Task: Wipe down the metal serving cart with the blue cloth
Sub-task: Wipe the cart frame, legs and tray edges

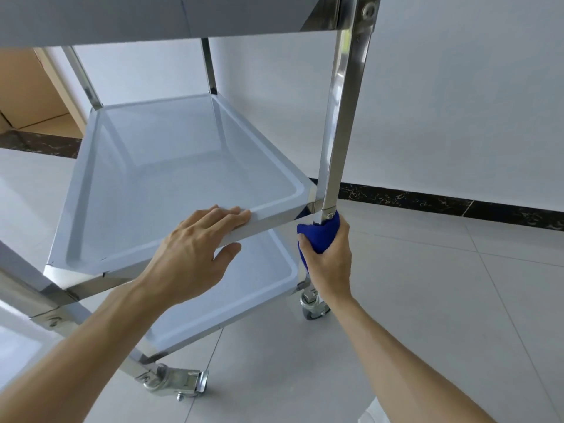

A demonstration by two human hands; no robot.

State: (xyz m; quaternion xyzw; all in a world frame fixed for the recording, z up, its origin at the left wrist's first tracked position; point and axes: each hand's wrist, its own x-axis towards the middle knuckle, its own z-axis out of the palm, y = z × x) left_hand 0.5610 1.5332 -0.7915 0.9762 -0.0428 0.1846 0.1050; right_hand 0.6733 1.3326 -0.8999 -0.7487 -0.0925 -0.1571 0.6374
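- Tiled floor: pale, glossy, large square tiles; carries the cart.
- White wall: plain, behind the cart, ending low down in a dark marbled skirting strip.
- Metal serving cart: stainless steel, three tiers, standing close to the wall; only the underside of the top tier in view at the upper edge.
- Middle shelf: shallow tray with raised rim, pale reflective surface, nothing lying on it.
- Bottom shelf: same tray shape, seen below the middle one, partly hidden by the left forearm.
- Right front post: polished square upright, running from the top tier down past the middle shelf corner, bolted there.
- Left hand: laid on the near rim of the middle shelf, fingers straight and together over the top edge, thumb spread beneath the rim; steadying, not curled round anything.
- Right hand: wrapped round the right front post just under the middle shelf corner, fingers and thumb curled tight over the cloth.
- Front caster: swivel wheel with brake plate, nearest the camera.
- Right caster: grey wheel under the right front post, partly behind the right wrist.
- Blue cloth: deep blue, bunched round the post, pressed against the metal inside the right hand's grip.
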